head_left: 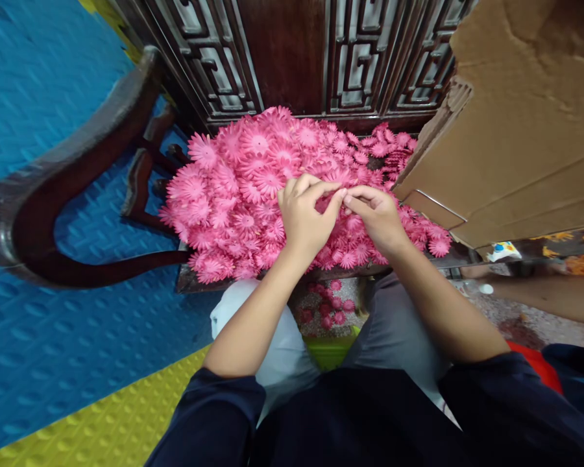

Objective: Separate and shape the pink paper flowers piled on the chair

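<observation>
A heap of pink artificial flower heads (243,188) spreads over a dark wooden seat (194,279). Over the middle of this heap, my left hand (305,217) is closed in a pinch of thumb and forefinger. My right hand (380,217) pinches too, and the fingertips of both hands meet. Whatever is between them is too small or too hidden to make out. Pink petals lie right behind and below the fingers.
A carved wooden armrest (34,214) curves out at left above blue matting (19,363). At right a large cardboard sheet (525,130) leans over the seat. Several fallen flower heads (328,305) lie between my knees. Another person's arm (545,295) reaches in at right.
</observation>
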Action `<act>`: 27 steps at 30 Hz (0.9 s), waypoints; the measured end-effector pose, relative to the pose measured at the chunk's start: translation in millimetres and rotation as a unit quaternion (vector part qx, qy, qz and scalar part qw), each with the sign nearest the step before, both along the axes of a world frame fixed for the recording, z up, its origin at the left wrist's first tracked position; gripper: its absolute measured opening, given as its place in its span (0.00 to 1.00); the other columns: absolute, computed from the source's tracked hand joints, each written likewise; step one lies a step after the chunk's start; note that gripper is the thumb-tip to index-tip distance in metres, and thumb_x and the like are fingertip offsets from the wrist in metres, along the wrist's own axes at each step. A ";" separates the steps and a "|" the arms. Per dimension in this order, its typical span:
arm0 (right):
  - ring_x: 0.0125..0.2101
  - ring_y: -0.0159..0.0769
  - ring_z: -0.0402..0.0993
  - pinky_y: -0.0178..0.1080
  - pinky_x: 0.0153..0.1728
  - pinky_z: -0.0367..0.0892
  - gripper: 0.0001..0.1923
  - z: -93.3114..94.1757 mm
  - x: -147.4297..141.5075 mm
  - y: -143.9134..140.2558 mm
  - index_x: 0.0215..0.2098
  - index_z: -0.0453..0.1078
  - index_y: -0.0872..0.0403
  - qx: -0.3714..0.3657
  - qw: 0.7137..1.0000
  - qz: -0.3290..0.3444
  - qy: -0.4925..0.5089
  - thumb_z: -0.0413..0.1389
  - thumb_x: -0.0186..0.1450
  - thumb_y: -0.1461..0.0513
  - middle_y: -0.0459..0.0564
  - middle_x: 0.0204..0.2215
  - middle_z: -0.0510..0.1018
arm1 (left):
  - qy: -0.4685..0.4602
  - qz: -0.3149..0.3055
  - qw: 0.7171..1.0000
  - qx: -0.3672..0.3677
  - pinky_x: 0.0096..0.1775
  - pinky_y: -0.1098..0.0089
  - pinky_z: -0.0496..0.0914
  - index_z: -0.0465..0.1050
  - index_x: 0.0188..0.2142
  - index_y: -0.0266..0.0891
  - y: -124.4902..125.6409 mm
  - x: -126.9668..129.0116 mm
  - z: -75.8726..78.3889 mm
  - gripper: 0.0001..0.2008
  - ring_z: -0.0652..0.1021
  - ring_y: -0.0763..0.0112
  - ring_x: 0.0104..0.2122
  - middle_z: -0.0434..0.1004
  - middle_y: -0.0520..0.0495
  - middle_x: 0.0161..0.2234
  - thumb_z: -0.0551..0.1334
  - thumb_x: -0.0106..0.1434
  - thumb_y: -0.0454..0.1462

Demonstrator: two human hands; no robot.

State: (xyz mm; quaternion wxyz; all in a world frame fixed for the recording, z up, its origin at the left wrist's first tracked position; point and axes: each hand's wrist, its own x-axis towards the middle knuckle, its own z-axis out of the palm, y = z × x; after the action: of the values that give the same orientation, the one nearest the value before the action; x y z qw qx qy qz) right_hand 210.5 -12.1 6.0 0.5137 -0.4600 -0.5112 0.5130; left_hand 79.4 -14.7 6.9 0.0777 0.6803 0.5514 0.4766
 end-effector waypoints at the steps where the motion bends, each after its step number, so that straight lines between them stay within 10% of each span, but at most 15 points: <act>1: 0.25 0.25 0.65 0.35 0.35 0.63 0.03 0.2 0.1 0.1 0.25 0.72 0.52 -0.002 1.000 -0.005 0.001 0.60 0.54 0.61 0.41 0.24 0.73 | 0.004 -0.006 1.000 -0.002 0.42 0.61 0.61 0.76 0.33 0.48 -0.4 0.0 0.7 0.06 0.71 0.64 0.37 0.74 0.51 0.32 0.63 0.58 0.44; 27: 0.24 0.25 0.66 0.35 0.33 0.65 0.03 -0.5 7.3 3.5 0.21 0.71 0.53 0.035 0.998 -0.047 0.011 0.58 0.52 0.63 0.40 0.20 0.73 | -0.116 -0.149 0.981 -0.049 0.41 0.66 0.67 0.77 0.30 0.41 4.1 -2.9 1.8 0.08 0.75 0.71 0.33 0.78 0.50 0.30 0.66 0.54 0.42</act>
State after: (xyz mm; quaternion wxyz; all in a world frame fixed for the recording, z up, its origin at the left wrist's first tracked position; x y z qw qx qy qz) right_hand 217.7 -8.6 5.5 0.5583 -0.4596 -0.5009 0.4756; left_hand 76.5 -10.6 8.6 0.2449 0.6899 0.4541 0.5078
